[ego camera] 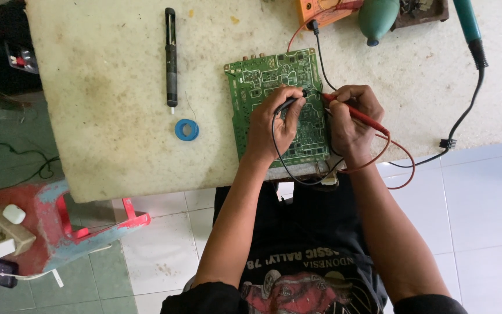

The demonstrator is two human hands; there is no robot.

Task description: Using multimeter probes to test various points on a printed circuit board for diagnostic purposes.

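A green circuit board [262,78] lies flat on the pale table [106,87]. My left hand [274,125] rests on the board and pinches a black test probe [290,103], its tip touching the board near the middle. My right hand [352,119] grips a red test probe [358,116] like a pen, tip pointing left onto the board close to the black tip. Black and red leads loop off the table's near edge and run up to an orange meter [321,9] at the far edge.
A black desoldering pump [171,55] and a small blue solder spool [186,129] lie left of the board. A teal blower bulb [377,17] and a teal-handled soldering iron [469,29] with black cord sit at the far right. A red and blue stool [59,221] stands below left.
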